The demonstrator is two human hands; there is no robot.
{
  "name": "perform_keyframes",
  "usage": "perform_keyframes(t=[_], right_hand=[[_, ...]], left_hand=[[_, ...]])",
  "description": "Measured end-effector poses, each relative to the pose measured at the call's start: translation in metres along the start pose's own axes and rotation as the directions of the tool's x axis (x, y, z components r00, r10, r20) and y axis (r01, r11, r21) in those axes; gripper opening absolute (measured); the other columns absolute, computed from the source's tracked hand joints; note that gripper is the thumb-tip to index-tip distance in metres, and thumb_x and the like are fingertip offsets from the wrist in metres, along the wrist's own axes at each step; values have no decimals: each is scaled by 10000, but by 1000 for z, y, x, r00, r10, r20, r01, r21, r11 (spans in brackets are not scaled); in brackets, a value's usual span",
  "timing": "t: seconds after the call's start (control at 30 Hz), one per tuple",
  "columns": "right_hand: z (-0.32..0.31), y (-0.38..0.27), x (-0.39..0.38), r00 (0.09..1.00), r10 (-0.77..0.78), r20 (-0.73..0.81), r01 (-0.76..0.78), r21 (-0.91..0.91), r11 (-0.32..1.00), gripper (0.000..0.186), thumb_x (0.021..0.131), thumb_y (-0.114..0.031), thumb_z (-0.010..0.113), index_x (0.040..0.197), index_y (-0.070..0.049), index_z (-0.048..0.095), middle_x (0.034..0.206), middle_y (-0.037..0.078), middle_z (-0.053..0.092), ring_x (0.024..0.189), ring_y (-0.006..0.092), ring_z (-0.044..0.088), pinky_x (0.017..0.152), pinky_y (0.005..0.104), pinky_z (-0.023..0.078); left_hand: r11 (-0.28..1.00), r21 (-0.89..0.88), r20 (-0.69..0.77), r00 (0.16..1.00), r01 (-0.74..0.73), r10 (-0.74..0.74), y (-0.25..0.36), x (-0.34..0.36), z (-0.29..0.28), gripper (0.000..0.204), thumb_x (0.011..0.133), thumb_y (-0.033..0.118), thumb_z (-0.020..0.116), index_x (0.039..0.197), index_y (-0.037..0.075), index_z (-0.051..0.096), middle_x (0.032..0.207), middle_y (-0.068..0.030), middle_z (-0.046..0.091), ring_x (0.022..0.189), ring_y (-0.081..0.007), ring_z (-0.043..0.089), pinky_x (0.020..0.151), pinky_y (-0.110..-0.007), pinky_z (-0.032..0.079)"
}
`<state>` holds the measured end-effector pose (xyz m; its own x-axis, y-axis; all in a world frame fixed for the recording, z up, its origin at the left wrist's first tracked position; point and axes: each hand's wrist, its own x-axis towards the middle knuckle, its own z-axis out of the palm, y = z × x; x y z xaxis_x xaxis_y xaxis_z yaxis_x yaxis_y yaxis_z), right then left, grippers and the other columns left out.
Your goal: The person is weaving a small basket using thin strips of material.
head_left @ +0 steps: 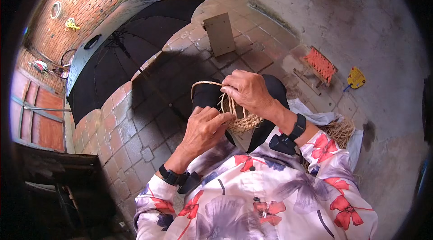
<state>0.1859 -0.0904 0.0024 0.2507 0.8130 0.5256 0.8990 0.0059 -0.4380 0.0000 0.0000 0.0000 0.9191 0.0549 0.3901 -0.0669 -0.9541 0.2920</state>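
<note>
A small round piece of woven straw point(246, 124), pale tan with a thick braided rim, sits over my lap between dark-trousered knees. My left hand point(207, 127) is closed at its left edge, thumb and forefinger pinching the straw. Above it, my right hand point(250, 90) is bent over the piece with its fingers closed on a twisted straw strand point(198, 84), which curves out to the left. Loose strands run down between the two hands. The fingertips of my right hand are partly hidden behind its knuckles.
A bundle of loose straw point(338, 132) lies on a white sack point(356, 147) to my right. Beyond it are a low stool with an orange woven seat point(319, 65) and a yellow hand fan point(356, 78). An open black umbrella point(149, 25) and an upright board point(219, 34) stand ahead.
</note>
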Motion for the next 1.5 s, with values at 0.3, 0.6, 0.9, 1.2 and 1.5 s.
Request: perform_keyframes(t=[0.3,0.6,0.9,1.2,1.5], right_hand=[[-36,-34,-42,984,-25,175,-10,198,980,70,805,-74,631,851,-25,611,764,132,616,698,319,633,615,383,499],[-35,-46,-53,951,-60,305,67,-12,998,183,778,-120,646,946,-47,651,799,132,624,753,312,648,656,417,516],[-22,-33,-40,877,52,478,-182,229,956,194,794,-129,573,900,17,643,685,260,629,613,349,663,606,438,525],[-31,-42,-35,641,203,740,-531,237,813,238,852,-118,518,1027,17,607,653,87,601,514,128,577,500,307,478],[-27,-36,-43,784,93,614,-306,251,919,227,826,-101,528,1021,-6,595,727,211,627,680,352,642,641,419,501]], left_hand=[[989,-147,213,977,28,4,-5,14,-8,185,756,90,687,934,70,642,764,-141,653,703,-341,654,604,-428,514],[884,-377,109,961,276,-254,-8,4,-15,193,804,36,645,995,12,646,710,-134,633,627,-227,632,602,-329,506],[637,-616,247,881,464,-403,19,-39,20,511,886,43,583,1386,51,476,783,-148,656,716,-181,659,652,-316,518],[-277,-774,629,744,570,-227,24,-39,42,623,987,92,491,1532,203,212,890,-55,674,548,-44,455,488,-183,379],[781,-444,195,898,439,-393,17,-28,38,277,837,131,650,1104,60,631,761,-217,659,713,-348,675,619,-433,517]])
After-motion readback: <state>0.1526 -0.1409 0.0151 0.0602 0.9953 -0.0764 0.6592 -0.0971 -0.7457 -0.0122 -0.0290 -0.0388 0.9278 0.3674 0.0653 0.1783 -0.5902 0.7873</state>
